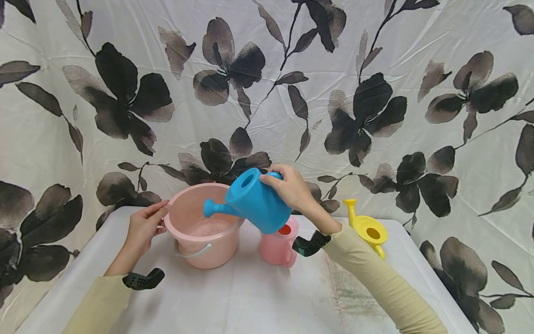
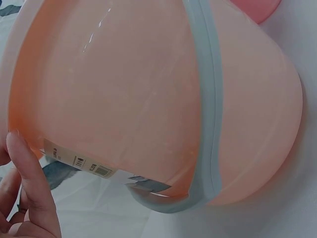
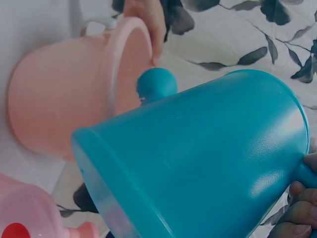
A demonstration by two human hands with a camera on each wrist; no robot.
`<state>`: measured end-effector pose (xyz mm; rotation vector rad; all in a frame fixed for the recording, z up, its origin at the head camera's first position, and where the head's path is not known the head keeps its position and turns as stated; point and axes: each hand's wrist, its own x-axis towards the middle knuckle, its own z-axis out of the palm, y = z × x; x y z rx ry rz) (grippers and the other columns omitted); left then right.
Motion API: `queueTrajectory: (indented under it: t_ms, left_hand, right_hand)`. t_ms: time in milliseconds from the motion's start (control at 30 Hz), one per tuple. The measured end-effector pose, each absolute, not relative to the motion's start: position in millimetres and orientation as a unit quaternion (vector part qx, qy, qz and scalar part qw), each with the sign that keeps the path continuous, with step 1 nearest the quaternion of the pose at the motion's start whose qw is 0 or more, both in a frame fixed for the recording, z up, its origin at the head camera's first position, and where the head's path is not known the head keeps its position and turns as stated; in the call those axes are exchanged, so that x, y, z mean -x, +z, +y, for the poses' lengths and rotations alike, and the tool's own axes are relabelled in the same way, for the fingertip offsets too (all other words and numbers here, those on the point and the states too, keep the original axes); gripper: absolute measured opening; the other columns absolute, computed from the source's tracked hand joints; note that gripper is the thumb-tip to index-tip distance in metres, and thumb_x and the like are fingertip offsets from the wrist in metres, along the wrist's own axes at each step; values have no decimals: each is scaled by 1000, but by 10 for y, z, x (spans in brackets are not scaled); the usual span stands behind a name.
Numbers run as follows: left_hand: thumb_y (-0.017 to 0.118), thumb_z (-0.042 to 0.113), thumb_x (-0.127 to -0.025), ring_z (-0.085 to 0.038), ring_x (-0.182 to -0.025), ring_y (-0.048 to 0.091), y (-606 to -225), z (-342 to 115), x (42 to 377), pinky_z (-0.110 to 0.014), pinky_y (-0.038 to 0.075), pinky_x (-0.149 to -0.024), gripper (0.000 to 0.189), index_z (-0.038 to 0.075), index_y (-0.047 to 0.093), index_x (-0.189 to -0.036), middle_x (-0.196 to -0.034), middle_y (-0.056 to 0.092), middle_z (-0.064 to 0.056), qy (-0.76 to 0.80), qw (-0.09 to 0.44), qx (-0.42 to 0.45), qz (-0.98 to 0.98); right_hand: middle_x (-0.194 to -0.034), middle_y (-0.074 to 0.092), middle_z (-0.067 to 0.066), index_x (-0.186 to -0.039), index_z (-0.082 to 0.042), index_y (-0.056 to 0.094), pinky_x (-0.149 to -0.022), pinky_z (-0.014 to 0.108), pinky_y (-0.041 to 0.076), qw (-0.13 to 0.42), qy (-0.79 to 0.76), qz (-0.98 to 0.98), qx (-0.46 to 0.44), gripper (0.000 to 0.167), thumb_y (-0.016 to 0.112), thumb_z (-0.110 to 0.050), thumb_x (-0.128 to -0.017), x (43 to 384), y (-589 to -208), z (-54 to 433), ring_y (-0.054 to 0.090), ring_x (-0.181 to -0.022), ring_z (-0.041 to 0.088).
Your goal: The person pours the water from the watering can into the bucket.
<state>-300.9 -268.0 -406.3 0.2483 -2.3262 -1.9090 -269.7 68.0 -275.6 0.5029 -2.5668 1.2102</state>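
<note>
A blue watering can (image 1: pixel 260 204) is held up and tilted by my right hand (image 1: pixel 288 185), whose fingers grip its handle. Its spout points left, with the round blue head over the opening of a peach-pink bucket (image 1: pixel 212 250). My left hand (image 1: pixel 143 227) pinches the bucket's rim on the left side; in the left wrist view the thumb and fingers meet at that rim. The bucket's pale grey handle (image 2: pixel 210 99) hangs down along its front. A paper label (image 2: pixel 79 161) shows by the rim. No stream of water is visible from the spout.
A pink watering can (image 1: pixel 277 246) stands on the white-covered table (image 1: pixel 250 301), just right of the bucket and partly under the blue can. Farther right is a yellow watering can (image 1: pixel 370 229), beyond my right forearm. A floral cloth (image 1: pixel 267 93) hangs behind the table.
</note>
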Motion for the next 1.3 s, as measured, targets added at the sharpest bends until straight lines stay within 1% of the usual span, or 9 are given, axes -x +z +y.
queueTrajectory:
  t_ms: [467,700,933,1100,1200,1233,1300]
  left_hand:
    - [55,38,-96,1,-67,53,-4056,-2679,3006,-13,54,-59,57,6,46,-142,-83,54,20,-630,65,-80,-770]
    - [55,39,-96,1,-67,53,-4060,-2681,3003,-14,55,-59,58,5,46,-142,-84,54,21,-632,65,-81,-768]
    - [56,40,-95,1,-68,53,-4062,-2680,3004,-14,55,-60,59,5,46,-142,-84,54,20,-630,66,-78,-770]
    - [55,41,-95,1,-67,53,-4072,-2686,3005,-14,55,-60,60,5,45,-142,-84,54,21,-629,66,-74,-771]
    - [57,43,-94,-1,-68,54,-4139,-2718,3060,-15,55,-60,60,7,47,-142,-88,56,17,-630,68,-74,-770]
    - [59,42,-93,-2,-68,55,-4222,-2763,3122,-16,55,-59,58,9,49,-140,-88,58,15,-642,71,-65,-761]
    - [60,45,-92,-5,-70,57,-4333,-2820,3213,-19,57,-60,59,11,51,-139,-93,59,11,-641,71,-60,-762]
  right_hand:
    - [-76,54,6,-79,-8,59,-67,32,48,133,407,-887,-176,22,58,-25,-92,2705,-2746,667,56,-77,21]
    - [-80,56,8,-83,-7,61,-70,34,50,132,402,-889,-176,21,58,-25,-93,2710,-2737,658,57,-80,23]
    - [-76,53,6,-80,-9,60,-66,32,47,131,401,-890,-173,22,58,-27,-92,2707,-2729,652,56,-78,22]
    - [-78,55,7,-81,-8,60,-67,32,48,129,400,-891,-171,22,58,-28,-92,2705,-2724,649,56,-78,22]
    - [-81,57,8,-83,-8,61,-69,33,49,129,399,-891,-172,22,58,-27,-92,2702,-2721,647,57,-80,22]
    - [-81,57,8,-84,-8,61,-69,33,50,129,399,-891,-172,22,58,-27,-92,2701,-2722,646,57,-80,23]
    - [-82,58,8,-84,-8,62,-69,34,50,129,399,-891,-172,22,58,-27,-92,2699,-2723,644,58,-80,23]
